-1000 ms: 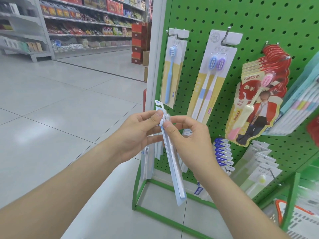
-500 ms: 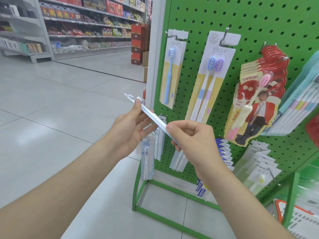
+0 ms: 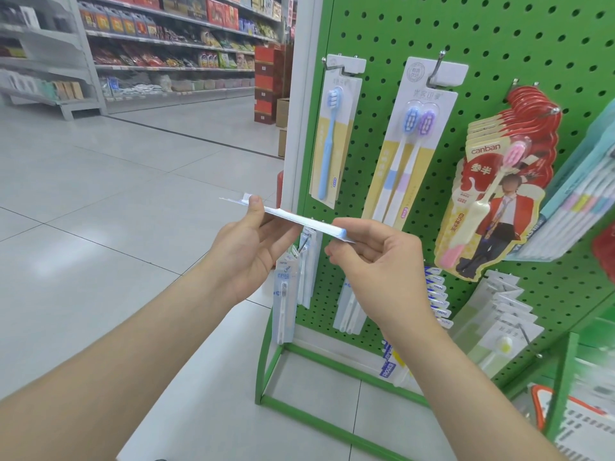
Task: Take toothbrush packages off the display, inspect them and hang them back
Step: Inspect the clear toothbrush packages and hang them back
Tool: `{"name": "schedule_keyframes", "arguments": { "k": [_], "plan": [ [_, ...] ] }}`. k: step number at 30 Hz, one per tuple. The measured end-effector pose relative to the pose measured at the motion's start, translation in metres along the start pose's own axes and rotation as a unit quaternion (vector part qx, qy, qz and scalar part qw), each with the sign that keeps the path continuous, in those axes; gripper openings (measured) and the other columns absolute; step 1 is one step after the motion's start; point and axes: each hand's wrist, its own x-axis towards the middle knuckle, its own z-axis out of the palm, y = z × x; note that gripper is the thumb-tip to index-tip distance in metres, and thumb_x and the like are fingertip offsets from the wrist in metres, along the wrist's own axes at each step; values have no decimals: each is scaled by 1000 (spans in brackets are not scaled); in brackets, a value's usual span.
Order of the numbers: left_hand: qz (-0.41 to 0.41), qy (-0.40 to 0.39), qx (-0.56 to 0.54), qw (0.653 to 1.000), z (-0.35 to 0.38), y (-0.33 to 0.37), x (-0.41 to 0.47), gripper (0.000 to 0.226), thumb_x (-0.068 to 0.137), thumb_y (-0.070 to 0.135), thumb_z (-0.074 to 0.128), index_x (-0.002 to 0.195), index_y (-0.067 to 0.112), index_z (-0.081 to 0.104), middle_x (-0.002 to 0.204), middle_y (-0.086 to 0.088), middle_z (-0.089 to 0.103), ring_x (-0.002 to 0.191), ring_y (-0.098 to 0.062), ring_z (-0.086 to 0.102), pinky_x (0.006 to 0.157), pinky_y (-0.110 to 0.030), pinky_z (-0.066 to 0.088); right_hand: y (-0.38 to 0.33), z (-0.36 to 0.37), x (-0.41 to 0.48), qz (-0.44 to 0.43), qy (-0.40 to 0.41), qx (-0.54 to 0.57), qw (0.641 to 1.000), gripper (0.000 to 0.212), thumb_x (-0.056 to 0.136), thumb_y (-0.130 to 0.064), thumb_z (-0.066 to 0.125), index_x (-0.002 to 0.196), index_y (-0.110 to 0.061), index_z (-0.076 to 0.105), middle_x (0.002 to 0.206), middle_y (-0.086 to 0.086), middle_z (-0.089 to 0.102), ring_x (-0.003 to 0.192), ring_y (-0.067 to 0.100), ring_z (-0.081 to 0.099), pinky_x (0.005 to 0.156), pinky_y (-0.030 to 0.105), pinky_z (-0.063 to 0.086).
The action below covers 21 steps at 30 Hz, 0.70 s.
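**A:** So, where is the toothbrush package?

**B:** It is held edge-on and almost level, in front of the green pegboard display. Its brush end points left, over the tiled floor.

**A:** And how do the hands hold it?

**B:** The left grip pinches it near the brush end, thumb on top and fingers beneath. The right grip pinches the handle end, with the forefinger curled over it.

**A:** What hangs behind?

**B:** A blue single pack and a twin pack hang on hooks higher up. White packs hang just beyond the hands.
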Motion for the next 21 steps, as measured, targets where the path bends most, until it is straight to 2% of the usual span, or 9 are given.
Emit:
{"name": "schedule_keyframes", "arguments": {
  "k": [4,7,11,16,19,21],
  "plan": [
    [-6,2,10,1000,-1,-1,0,45,111,39,51,114,-4,64,100,-15,82,98,-25,81,86,-34,66,1,0,0,-5,-3,-8,1000,23,93,-6,79,109,-21,81,95,-5,82,86,15,79,82,29,64],
    [-9,-10,61,998,-5,0,1,46,106,43,58,124,1,66,109,-11,82,105,-23,79,84,-32,66,2,0,-1,7,-5,-19,1000,18,98,-11,75,112,-22,77,87,-2,82,80,14,79,74,29,64],
    [-24,-42,124,991,-8,-2,-1,36,106,21,64,137,5,63,118,-9,80,107,-20,79,86,-30,65,-3,-1,-2,77,-25,35,996,17,103,-9,68,118,-15,73,82,5,82,72,20,79,65,21,60],
    [-16,-46,137,989,-8,-2,-3,33,107,23,63,137,9,64,119,-8,80,110,-22,78,78,-27,64,-4,0,0,133,-36,96,986,14,107,-17,63,114,-11,74,89,10,82,79,32,80,71,36,67],
    [-6,-53,150,987,-10,-3,-2,31,106,26,64,133,11,67,119,-8,80,111,-23,78,79,-27,63,-2,0,2,157,-51,76,983,12,105,-15,66,108,-10,77,94,9,82,81,32,79,73,38,68],
    [-6,-55,165,985,-10,-3,-2,28,105,27,65,127,11,69,115,-8,81,107,-23,79,79,-30,63,2,-1,4,174,-73,46,981,12,102,-9,67,103,-10,79,95,7,82,84,30,79,79,41,67]
  ]
}}
